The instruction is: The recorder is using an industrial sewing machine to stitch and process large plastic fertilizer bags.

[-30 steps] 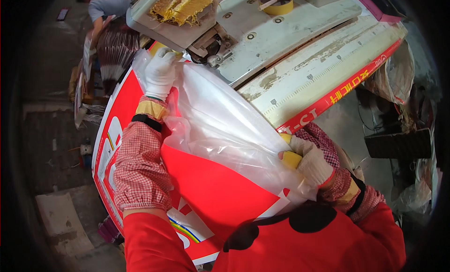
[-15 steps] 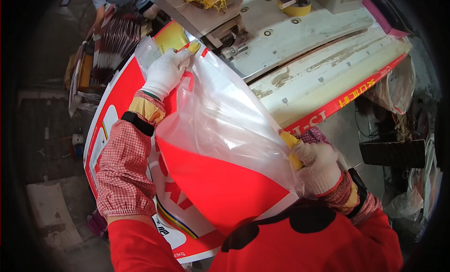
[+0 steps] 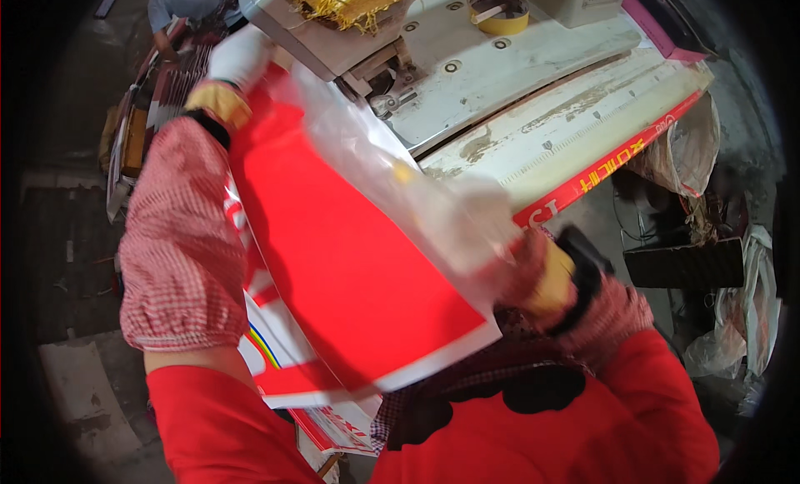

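A red-and-white printed plastic sack (image 3: 342,275) with a clear inner liner (image 3: 354,134) stretches between my arms, beside the white bed of a sewing machine. My left hand (image 3: 240,57), in a white glove, is closed at the sack's far end, near the machine head; its fingertips are hidden. Across the liner's right edge lies my gloved right hand (image 3: 471,221), smeared by motion, a yellow fingertip pointing toward the machine. Whether it grips the liner cannot be seen.
The sewing machine (image 3: 500,84) carries a yellow tape roll (image 3: 497,13) and a frayed yellow cloth (image 3: 354,2). A red printed strip (image 3: 612,163) edges its table. Another person (image 3: 190,5) is at the far left by a stack of folded sacks (image 3: 182,67). Plastic bags (image 3: 754,305) hang at right.
My left hand has moved left and away, drawing the sack's far end along. My right hand has shifted left and farther over the liner. The red panel now lies flatter, with less liner showing.
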